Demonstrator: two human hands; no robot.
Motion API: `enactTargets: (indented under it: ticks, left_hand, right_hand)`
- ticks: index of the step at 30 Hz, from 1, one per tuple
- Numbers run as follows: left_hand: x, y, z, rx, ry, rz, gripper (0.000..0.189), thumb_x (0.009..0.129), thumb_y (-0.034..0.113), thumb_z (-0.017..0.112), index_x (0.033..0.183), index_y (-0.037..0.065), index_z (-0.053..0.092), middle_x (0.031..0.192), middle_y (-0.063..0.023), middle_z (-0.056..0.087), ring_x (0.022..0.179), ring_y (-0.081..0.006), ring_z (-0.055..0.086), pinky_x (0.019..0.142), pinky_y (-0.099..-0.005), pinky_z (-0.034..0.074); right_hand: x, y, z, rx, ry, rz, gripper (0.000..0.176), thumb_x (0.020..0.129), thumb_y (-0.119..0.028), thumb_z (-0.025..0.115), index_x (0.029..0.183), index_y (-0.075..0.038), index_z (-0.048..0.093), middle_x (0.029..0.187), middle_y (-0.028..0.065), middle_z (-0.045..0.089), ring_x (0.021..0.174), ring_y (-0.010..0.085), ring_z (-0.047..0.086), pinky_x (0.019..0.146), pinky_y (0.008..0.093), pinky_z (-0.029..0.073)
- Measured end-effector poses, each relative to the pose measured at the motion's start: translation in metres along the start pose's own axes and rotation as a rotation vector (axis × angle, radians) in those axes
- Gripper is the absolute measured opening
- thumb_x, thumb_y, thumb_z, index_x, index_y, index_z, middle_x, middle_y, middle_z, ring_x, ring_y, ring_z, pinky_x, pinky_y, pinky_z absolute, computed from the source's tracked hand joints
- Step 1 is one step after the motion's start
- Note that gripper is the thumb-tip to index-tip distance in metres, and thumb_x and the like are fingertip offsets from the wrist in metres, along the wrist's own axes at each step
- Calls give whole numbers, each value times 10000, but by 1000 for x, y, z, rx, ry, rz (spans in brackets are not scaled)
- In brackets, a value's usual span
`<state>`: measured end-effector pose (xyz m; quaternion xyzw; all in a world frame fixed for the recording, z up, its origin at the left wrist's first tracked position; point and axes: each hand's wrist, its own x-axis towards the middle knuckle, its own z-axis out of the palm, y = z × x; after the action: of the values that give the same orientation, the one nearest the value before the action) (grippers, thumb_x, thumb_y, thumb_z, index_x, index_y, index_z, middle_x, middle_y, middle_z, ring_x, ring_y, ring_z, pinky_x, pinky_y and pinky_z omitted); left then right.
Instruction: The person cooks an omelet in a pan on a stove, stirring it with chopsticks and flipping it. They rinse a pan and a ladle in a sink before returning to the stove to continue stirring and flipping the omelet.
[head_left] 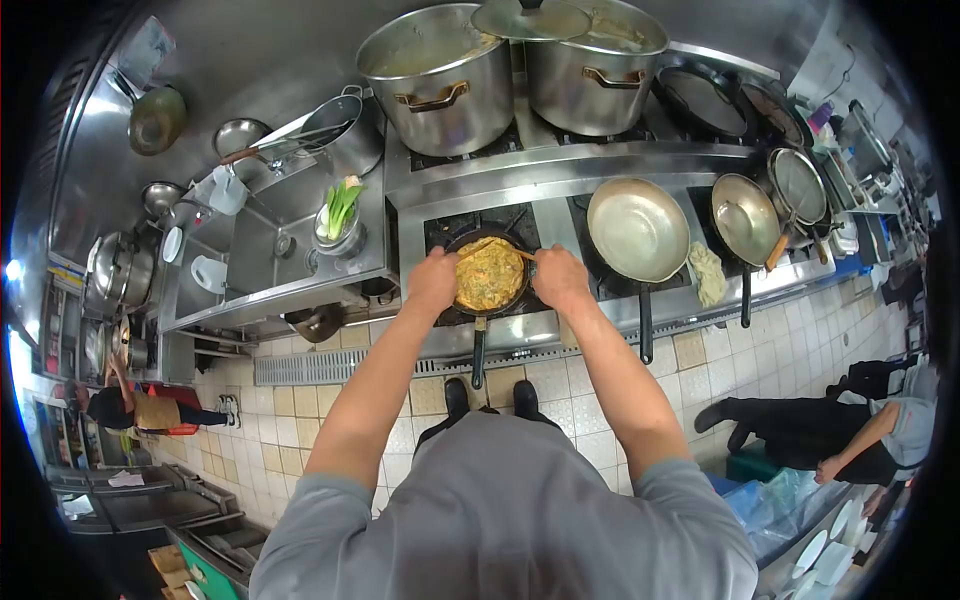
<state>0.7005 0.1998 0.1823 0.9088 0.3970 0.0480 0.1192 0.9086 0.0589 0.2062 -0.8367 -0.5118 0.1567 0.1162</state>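
A round, yellow-brown omelette [490,275] with darker bits fills a black frying pan [478,315] on the burner in front of me. The pan's handle points toward my body. At its left rim is my left hand [435,280], closed round a thin wooden stick [468,253] whose tip reaches the omelette's edge. Opposite, my right hand [561,277] is closed round another wooden stick [525,254], its tip at the omelette's upper right edge. The kind of utensil is hidden by my fingers.
Right of me sit a large pale pan [640,230], a smaller pan [745,222] and a crumpled cloth [707,275]. Two stockpots [440,95] stand behind. Left, a sink [265,235] holds a container of green onions [342,208]. People stand far left [140,408] and right [850,435].
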Motion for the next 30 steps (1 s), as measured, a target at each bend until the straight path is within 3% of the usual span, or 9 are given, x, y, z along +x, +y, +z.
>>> enactTargets:
  ticks: [2, 9, 12, 15, 18, 22, 24, 26, 30]
  left_hand:
    - [14, 7, 15, 187, -68, -61, 213, 887, 84, 534, 1003, 56, 710, 1106, -178, 656, 996, -364, 685, 861, -458, 563]
    - [-10, -14, -2, 144, -71, 41, 222, 883, 89, 540, 1018, 65, 714, 1075, -172, 661, 996, -353, 686, 822, -451, 575]
    - [-24, -31, 1, 157, -165, -113, 293, 870, 76, 555, 1104, 128, 724, 1138, -179, 641, 1023, -364, 667, 877, -468, 554]
    - [-37, -21, -23, 158, -124, -108, 331, 870, 65, 529, 1127, 134, 725, 1146, -188, 642, 1025, -367, 664, 887, -472, 547]
    - [-43, -19, -24, 179, -180, -142, 339, 865, 52, 515, 1119, 124, 727, 1146, -197, 641, 1027, -372, 663, 887, -473, 547]
    - [-54, -24, -36, 201, -131, -115, 233, 891, 85, 529, 1017, 48, 722, 1098, -197, 648, 982, -357, 689, 824, -461, 575]
    - [-62, -20, -32, 176, -142, -118, 232, 895, 88, 529, 1016, 40, 721, 1100, -199, 648, 979, -353, 692, 824, -454, 578]
    - [-58, -20, -13, 231, -233, -179, 277, 857, 69, 545, 1054, 98, 739, 1111, -210, 644, 1004, -390, 681, 868, -481, 556]
    - [-58, -15, -19, 225, -241, -236, 266, 887, 95, 544, 1075, 79, 730, 1172, -198, 633, 1063, -380, 670, 910, -464, 547]
  right_hand:
    - [12, 6, 18, -39, -11, 17, 255, 878, -95, 547, 1031, -11, 733, 1166, 211, 655, 1062, 356, 665, 909, 434, 550]
    - [-17, 24, 11, -38, -39, -122, 245, 859, -99, 563, 1028, -37, 730, 1107, 197, 672, 1037, 357, 671, 895, 442, 556]
    - [-15, 34, 6, -112, -157, -88, 248, 858, -104, 567, 1036, -58, 733, 1103, 192, 674, 1050, 353, 669, 903, 442, 552]
    - [-23, 20, -10, -62, -111, -208, 253, 859, -108, 569, 1046, -55, 732, 1121, 192, 677, 1070, 349, 668, 910, 437, 549]
    - [-12, 8, 13, -136, -161, -168, 247, 855, -101, 571, 1031, -35, 732, 1135, 195, 676, 1087, 347, 664, 918, 432, 545]
    - [-11, -7, -8, -112, -212, -104, 239, 850, -79, 572, 1012, -16, 735, 1166, 208, 670, 1108, 347, 659, 924, 422, 544]
    - [-11, -21, 0, 1, -76, -256, 235, 852, -64, 572, 1008, -18, 742, 1179, 212, 673, 1113, 347, 661, 928, 420, 544]
    - [5, -34, 28, -81, -141, -259, 251, 858, -85, 567, 1041, -60, 736, 1144, 203, 685, 1088, 348, 669, 915, 432, 548]
    - [23, -29, 44, -103, -209, -224, 249, 867, -150, 613, 1075, -92, 738, 1157, 187, 695, 1096, 342, 674, 921, 426, 549]
